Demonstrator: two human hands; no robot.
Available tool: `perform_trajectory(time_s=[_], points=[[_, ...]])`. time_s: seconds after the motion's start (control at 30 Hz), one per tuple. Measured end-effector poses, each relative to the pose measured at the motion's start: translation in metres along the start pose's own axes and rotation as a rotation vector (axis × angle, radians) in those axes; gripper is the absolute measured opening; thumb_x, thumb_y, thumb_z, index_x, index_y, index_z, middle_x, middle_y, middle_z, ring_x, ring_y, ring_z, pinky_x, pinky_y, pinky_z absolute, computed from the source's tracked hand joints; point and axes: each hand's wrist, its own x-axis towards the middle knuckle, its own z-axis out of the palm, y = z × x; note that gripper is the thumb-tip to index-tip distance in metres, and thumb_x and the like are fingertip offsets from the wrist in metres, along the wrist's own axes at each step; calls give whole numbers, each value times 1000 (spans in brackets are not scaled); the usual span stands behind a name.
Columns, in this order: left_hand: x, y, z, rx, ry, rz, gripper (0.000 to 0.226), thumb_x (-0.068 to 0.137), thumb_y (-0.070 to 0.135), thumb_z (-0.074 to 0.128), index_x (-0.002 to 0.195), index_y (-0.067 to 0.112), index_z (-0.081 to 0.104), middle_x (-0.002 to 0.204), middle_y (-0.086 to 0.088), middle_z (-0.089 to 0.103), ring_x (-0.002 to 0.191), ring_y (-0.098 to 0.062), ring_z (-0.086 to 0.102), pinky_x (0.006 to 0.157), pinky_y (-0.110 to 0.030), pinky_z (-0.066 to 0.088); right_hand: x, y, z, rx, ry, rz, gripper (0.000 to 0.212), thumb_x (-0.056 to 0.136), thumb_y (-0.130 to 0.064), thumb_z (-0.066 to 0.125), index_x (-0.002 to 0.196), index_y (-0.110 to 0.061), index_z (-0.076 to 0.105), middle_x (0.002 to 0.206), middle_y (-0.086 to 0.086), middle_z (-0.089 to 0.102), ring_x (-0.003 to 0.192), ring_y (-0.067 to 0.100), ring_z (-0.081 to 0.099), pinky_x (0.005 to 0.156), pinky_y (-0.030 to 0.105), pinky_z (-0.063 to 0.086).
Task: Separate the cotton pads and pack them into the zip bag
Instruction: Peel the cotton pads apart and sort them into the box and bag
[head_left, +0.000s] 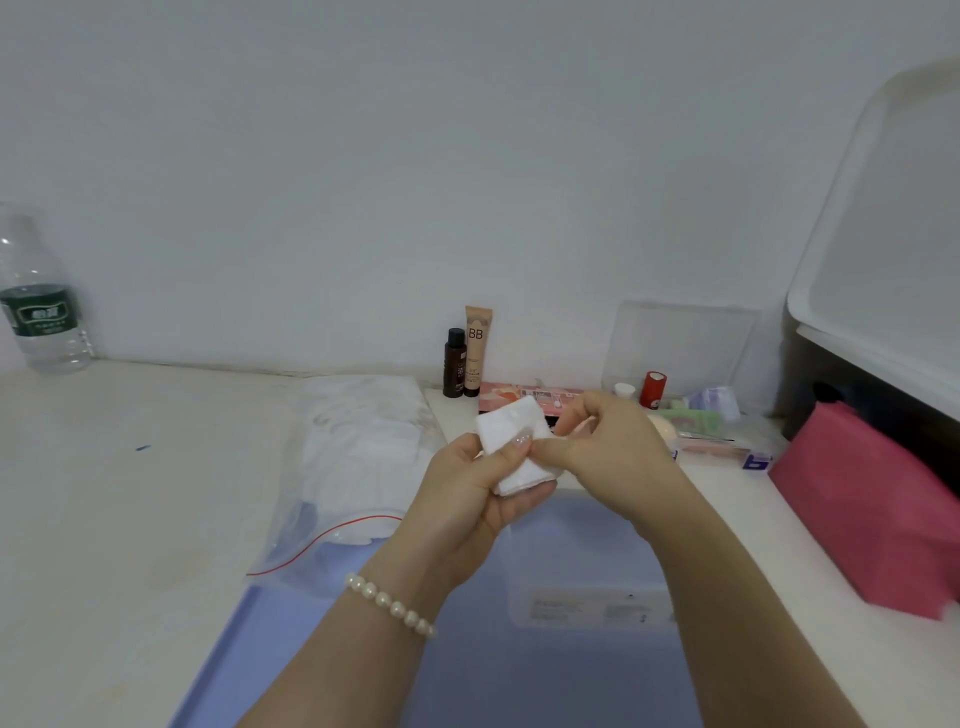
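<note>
We hold the stack of cotton pads (517, 447) in our left hand (480, 499) above the counter (130, 493) while the right hand (597, 441) pinches its edge, probably to peel one pad off for the zip bag (358, 467) lying just left.

Both forearms reach forward and meet at the grip. The left hand (467, 483) is palm up with fingers curled under a stack of cotton pads (514, 447), thumb pressed on top. The right hand (608, 441) comes in from the right, its fingertips pinching at the stack's near edge.
</note>
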Motion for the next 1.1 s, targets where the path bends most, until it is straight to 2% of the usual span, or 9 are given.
perform_trajectory(time_s=[0.17, 0.23, 0.37, 0.5, 0.67, 0.77, 0.9, 1.0, 1.1], points=[[-3, 1, 1, 49, -139, -4, 42, 75, 17, 63, 115, 3, 60, 107, -14, 70, 93, -22, 70, 72, -28, 58, 2, 3, -10, 257, -212, 43, 49, 72, -9, 69, 116, -22, 52, 94, 2, 62, 87, 16, 62, 77, 33, 52], [-4, 2, 0, 80, -176, -8, 43, 73, 19, 63, 113, 5, 61, 105, -13, 71, 92, -22, 70, 71, -27, 58, 4, 7, -9, 389, -321, 78, 46, 75, -3, 65, 117, -20, 54, 94, 3, 66, 89, 18, 64, 77, 35, 53], [-7, 3, 2, 150, -214, -19, 48, 70, 19, 66, 115, 6, 60, 105, -13, 70, 93, -23, 69, 71, -29, 58, 8, 18, -11, 612, -546, 144, 52, 67, -6, 57, 118, -8, 57, 105, 15, 64, 96, 27, 62, 79, 41, 51], [-7, 2, 1, 212, -214, -12, 39, 75, 4, 66, 113, 7, 59, 102, -10, 70, 91, -23, 69, 70, -30, 59, 10, 21, -14, 731, -560, 244, 44, 73, -10, 57, 116, -2, 60, 113, 22, 65, 98, 32, 64, 79, 44, 53], [-5, 0, -3, 320, -170, -9, 51, 76, -13, 65, 120, 11, 54, 108, -15, 69, 92, -29, 69, 70, -35, 59, 9, 17, -19, 610, -409, 303, 27, 82, -19, 61, 105, -4, 66, 103, 19, 69, 92, 33, 67, 80, 46, 53], [-2, 0, -5, 410, -97, 40, 66, 71, -19, 67, 122, 18, 51, 105, -11, 70, 91, -26, 68, 64, -31, 58, 5, 10, -25, 328, -319, 211, 25, 77, -24, 72, 99, -12, 69, 94, 9, 72, 82, 22, 69, 77, 40, 57], [-1, -1, -5, 462, -75, 87, 75, 65, -20, 68, 119, 28, 48, 108, -10, 66, 96, -26, 66, 69, -30, 57, -9, -6, -32, 54, -305, 43, 31, 66, -23, 81, 93, -28, 67, 93, 0, 71, 89, 18, 68, 85, 38, 55], [-2, -2, -4, 543, -67, 110, 74, 52, -2, 68, 115, 31, 47, 110, -9, 61, 96, -24, 65, 70, -29, 57, -17, -13, -30, -86, -383, -43, 36, 64, -25, 83, 97, -25, 69, 93, 1, 69, 88, 18, 65, 85, 35, 53], [-4, -4, -1, 582, -78, 103, 68, 51, 1, 60, 110, 30, 46, 112, -7, 59, 95, -23, 64, 67, -28, 55, -12, -8, -23, -50, -235, 9, 24, 72, -12, 73, 94, -6, 65, 89, 10, 64, 79, 18, 59, 78, 40, 54]])
